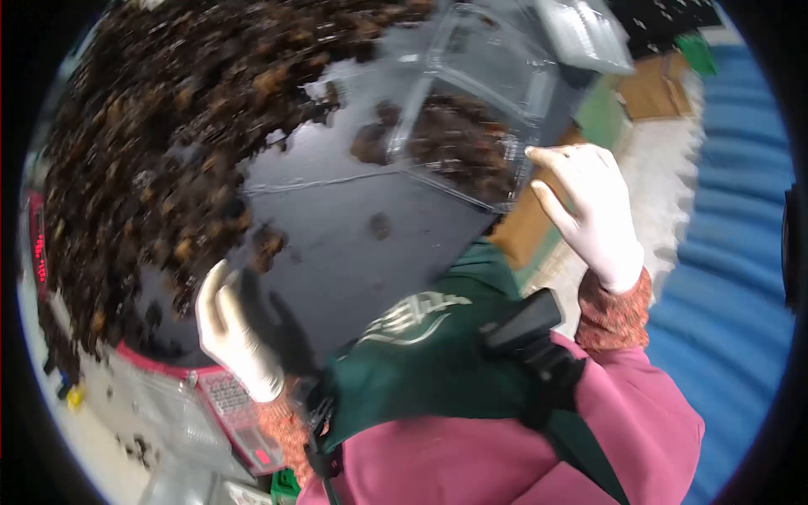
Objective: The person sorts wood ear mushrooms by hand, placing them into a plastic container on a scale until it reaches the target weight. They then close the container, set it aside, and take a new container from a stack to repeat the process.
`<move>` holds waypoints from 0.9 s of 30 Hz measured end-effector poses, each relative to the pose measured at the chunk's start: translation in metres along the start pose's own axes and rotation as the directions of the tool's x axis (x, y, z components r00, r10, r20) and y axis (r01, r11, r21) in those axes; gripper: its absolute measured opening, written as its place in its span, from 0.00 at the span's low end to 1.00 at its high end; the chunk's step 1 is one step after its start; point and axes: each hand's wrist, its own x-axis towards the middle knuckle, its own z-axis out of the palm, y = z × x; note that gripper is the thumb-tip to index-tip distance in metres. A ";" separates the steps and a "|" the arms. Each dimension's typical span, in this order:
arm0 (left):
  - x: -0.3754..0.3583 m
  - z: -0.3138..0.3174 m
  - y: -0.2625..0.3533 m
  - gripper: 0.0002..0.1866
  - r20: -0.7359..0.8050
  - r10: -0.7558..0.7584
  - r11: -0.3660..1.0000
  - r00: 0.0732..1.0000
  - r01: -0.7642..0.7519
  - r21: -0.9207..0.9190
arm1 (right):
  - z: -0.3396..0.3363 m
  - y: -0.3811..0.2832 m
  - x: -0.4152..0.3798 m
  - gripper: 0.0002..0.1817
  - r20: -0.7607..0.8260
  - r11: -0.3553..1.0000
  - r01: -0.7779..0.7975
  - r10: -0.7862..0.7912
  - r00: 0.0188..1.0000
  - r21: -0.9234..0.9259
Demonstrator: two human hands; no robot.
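Both my hands wear white gloves. My right hand (589, 202) is beside the right edge of an open clear plastic clamshell box (412, 118), fingers stretched and thumb apart, with nothing visible between them. In the near half of the box lies a heap of dark brown pieces (463, 147); its lid half is folded back. At the lower left, my left hand (231, 328) hovers near the table edge, fingers loosely curved and apart, holding nothing. A large pile of wet-looking dark brown pieces (168, 126), perhaps wood ear mushrooms, covers the left of the dark tabletop (362, 219).
A pink-edged scale with a keypad (227, 400) stands at the lower left, and a red lit display (38, 244) at the far left. Clear plastic boxes (585, 34) are stacked at the top. Cardboard (656, 88) and a blue ribbed surface (724, 252) lie on the right.
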 end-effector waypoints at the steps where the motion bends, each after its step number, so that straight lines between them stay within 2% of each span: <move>1: 0.002 -0.007 -0.018 0.14 0.005 -0.013 0.988 1.000 0.013 -0.152 | 0.005 -0.018 0.012 0.19 -0.018 0.989 0.091 -0.090 0.996 0.113; 2: 0.002 -0.014 -0.018 0.14 0.027 0.006 0.996 1.000 -0.004 -0.089 | 0.010 -0.035 0.025 0.20 -0.044 0.961 0.180 -0.174 0.984 0.208; 3: 0.002 -0.016 -0.030 0.13 0.032 0.064 0.992 0.997 -0.060 -0.112 | 0.019 -0.048 0.036 0.20 -0.025 0.929 0.254 -0.256 0.966 0.268; 4: 0.001 -0.019 -0.040 0.14 0.047 0.116 0.984 0.992 -0.109 -0.140 | 0.028 -0.063 0.051 0.21 -0.081 0.888 0.359 -0.351 0.933 0.288; 7: -0.009 -0.023 -0.049 0.15 0.042 0.100 0.988 0.994 -0.094 -0.122 | 0.048 -0.112 0.097 0.17 -0.209 0.788 0.537 -0.494 0.844 0.301; 8: -0.011 -0.023 -0.053 0.17 0.047 0.061 0.991 0.997 -0.054 -0.124 | 0.055 -0.131 0.116 0.15 -0.269 0.753 0.585 -0.521 0.810 0.302; 10: -0.011 -0.022 -0.060 0.23 0.006 0.190 0.976 0.982 -0.190 0.103 | 0.075 -0.170 0.159 0.13 -0.328 0.685 0.634 -0.543 0.773 0.359; 12: -0.011 -0.022 -0.060 0.32 0.029 0.222 0.956 0.975 -0.223 0.191 | 0.101 -0.213 0.198 0.14 -0.311 0.674 0.620 -0.536 0.785 0.401; 14: -0.006 -0.020 -0.066 0.36 -0.011 0.286 0.915 0.958 -0.269 0.302 | 0.139 -0.255 0.220 0.19 -0.423 0.643 0.647 -0.495 0.759 0.409; 16: -0.001 -0.023 -0.073 0.40 -0.039 0.297 0.901 0.954 -0.266 0.343 | 0.176 -0.278 0.220 0.25 -0.478 0.671 0.686 -0.523 0.706 0.279; 17: 0.001 -0.024 -0.075 0.41 -0.060 0.306 0.894 0.950 -0.265 0.361 | 0.182 -0.276 0.207 0.30 -0.283 0.634 0.684 -0.624 0.728 0.361; 18: 0.002 -0.025 -0.078 0.41 -0.080 0.313 0.887 0.946 -0.261 0.380 | 0.173 -0.274 0.198 0.25 -0.308 0.575 0.715 -0.650 0.695 0.397; 20: 0.004 -0.025 -0.082 0.43 -0.049 0.313 0.904 0.948 -0.282 0.322 | 0.148 -0.252 0.178 0.23 -0.106 0.495 0.679 -0.761 0.640 0.543; 24: 0.004 -0.021 -0.091 0.43 0.004 0.287 0.930 0.958 -0.280 0.239 | 0.121 -0.199 0.148 0.13 -0.112 0.517 0.688 -0.753 0.649 0.508; 25: 0.003 -0.022 -0.093 0.42 0.014 0.294 0.927 0.956 -0.289 0.238 | 0.117 -0.189 0.149 0.11 -0.053 0.566 0.657 -0.736 0.675 0.498; 27: 0.002 -0.022 -0.096 0.40 0.016 0.326 0.919 0.945 -0.321 0.229 | 0.116 -0.181 0.157 0.08 -0.121 0.615 0.646 -0.675 0.728 0.453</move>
